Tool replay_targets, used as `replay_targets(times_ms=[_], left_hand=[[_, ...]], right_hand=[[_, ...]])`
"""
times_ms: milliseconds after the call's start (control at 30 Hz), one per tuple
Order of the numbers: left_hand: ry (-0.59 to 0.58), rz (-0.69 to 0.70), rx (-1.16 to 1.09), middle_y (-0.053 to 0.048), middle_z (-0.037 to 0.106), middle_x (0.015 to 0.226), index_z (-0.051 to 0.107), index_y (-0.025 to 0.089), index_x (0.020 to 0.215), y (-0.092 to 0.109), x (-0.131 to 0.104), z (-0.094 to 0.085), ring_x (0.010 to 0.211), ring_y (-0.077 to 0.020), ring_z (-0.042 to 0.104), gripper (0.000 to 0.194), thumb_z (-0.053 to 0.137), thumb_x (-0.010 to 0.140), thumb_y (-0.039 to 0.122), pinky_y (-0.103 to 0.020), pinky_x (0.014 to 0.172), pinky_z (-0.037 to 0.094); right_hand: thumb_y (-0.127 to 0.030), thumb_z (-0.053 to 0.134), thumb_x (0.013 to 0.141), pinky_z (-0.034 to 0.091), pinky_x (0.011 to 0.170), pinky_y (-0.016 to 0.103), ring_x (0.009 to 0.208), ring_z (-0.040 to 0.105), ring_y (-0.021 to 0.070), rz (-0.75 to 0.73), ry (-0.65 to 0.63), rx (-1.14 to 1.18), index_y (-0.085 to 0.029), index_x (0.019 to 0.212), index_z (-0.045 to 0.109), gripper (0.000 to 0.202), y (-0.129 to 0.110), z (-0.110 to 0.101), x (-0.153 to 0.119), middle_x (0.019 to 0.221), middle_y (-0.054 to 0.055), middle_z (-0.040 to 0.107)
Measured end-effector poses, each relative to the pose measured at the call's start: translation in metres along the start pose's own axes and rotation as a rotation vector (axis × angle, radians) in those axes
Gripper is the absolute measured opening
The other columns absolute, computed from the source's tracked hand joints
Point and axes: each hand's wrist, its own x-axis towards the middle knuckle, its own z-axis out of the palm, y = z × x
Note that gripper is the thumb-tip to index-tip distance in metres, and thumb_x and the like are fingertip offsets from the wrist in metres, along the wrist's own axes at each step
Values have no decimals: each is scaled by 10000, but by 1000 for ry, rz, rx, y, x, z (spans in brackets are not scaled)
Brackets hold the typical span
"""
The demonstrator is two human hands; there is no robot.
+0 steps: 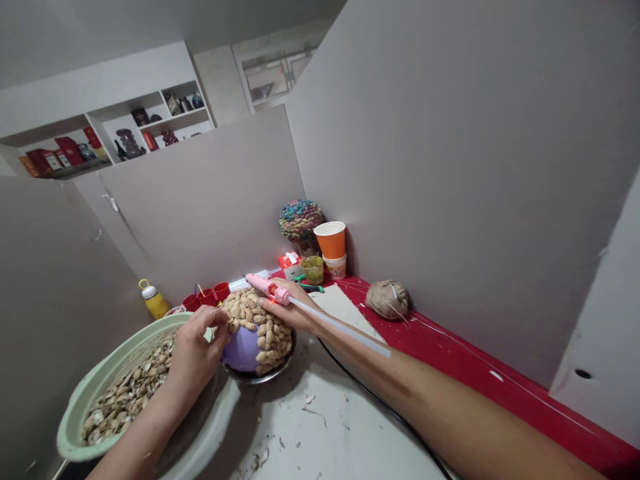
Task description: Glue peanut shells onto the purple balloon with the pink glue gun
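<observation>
A purple balloon (243,349), partly covered with peanut shells (273,337), rests in a metal bowl (257,379). My left hand (197,343) is at the balloon's left side, thumb and fingers pinched together near the edge of the shells; what lies between the fingertips is too small to make out. My right hand (293,307) is wrapped round a pink glue gun (270,288) above the shells' upper right. A long clear glue stick (340,325) sticks out of the gun's back, over my right forearm. The gun's tip points up and left.
At the left, a green basket (73,407) holds many shells. Behind stand a yellow bottle (154,300), red cups (221,291), a colourful ball-shaped craft (300,219) and an orange cup (331,240). A twine ball (387,299) sits at right. A black cable (370,398) crosses the table.
</observation>
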Motion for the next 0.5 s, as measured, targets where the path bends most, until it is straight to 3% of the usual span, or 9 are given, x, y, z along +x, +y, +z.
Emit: replay_targets(times_ms=[167,333,400,500], left_hand=[[-30,-85,-53,-9,690,727,665,197,785,-1,2,0,682,-173,634,134,543,793,142,-279,650,481],[-32,-130,-68,-31,717,758,707,202,768,0,2,-2,731,-197,650,152,565,818,216,-314,705,495],[10,-161,-102,-40,727,809,723,205,803,-1,-1,-4,780,-207,658,155,587,841,269,-327,746,503],[173,-287,-167,-55,729,912,726,209,912,-6,-10,-2,846,-220,657,203,609,860,366,-344,793,506]], right_hand=[[-368,588,863,509,866,349,873,618,226,4,-45,-4,-226,886,670,166,1,0,0,920,49,685],[-346,584,828,508,846,375,817,606,228,9,-51,1,-210,790,630,148,11,7,7,852,47,663],[-338,585,822,511,810,376,810,608,233,11,-51,5,-207,791,630,142,15,10,9,853,52,665],[-346,593,823,514,764,372,776,611,234,17,-53,17,-212,797,636,142,17,10,9,830,55,666]])
